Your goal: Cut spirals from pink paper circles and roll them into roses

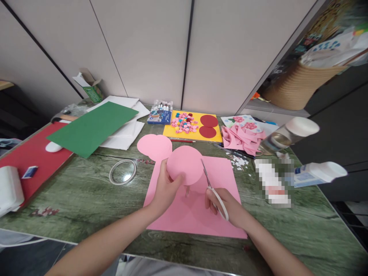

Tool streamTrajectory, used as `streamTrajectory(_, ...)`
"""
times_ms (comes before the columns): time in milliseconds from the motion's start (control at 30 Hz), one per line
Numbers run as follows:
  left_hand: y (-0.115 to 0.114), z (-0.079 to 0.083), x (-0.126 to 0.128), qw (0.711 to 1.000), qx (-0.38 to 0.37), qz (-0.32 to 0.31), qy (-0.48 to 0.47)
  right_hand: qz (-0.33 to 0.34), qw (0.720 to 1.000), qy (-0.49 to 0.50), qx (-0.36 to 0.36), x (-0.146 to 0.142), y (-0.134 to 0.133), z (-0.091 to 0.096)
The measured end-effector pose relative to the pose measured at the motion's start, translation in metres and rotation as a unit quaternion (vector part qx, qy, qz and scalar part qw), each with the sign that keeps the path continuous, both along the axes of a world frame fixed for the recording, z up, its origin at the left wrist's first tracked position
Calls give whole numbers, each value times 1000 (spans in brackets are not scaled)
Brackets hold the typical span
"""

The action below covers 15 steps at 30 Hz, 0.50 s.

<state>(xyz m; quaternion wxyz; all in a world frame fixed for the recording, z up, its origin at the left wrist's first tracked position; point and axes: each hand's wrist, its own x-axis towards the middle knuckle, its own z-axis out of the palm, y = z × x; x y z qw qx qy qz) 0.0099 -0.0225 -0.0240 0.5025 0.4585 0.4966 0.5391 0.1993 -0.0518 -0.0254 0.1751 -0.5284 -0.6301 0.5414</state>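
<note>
While the round pink paper disc [185,165] is pinched by the left hand [165,189], white-handled scissors [207,178] clasped by the right hand [227,207] are best closed slowly at its rim.

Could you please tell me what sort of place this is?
Most likely a paper-craft worktable, perhaps at home or in a classroom. The left hand holds a pink paper circle, the right hand holds scissors, and a green paper sheet and a paint set lie on the table.

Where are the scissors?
In the head view, the scissors are in the right hand, blades against the right edge of the pink circle held by the left hand.
</note>
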Motion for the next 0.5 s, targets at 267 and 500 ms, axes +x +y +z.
streamTrajectory(267,2,-4,-2,1000,-3,17,15,8,1000,7,-4,0,1,1)
streamTrajectory(500,1,-3,-2,1000,-10,8,22,8,1000,9,-8,0,1,-1)
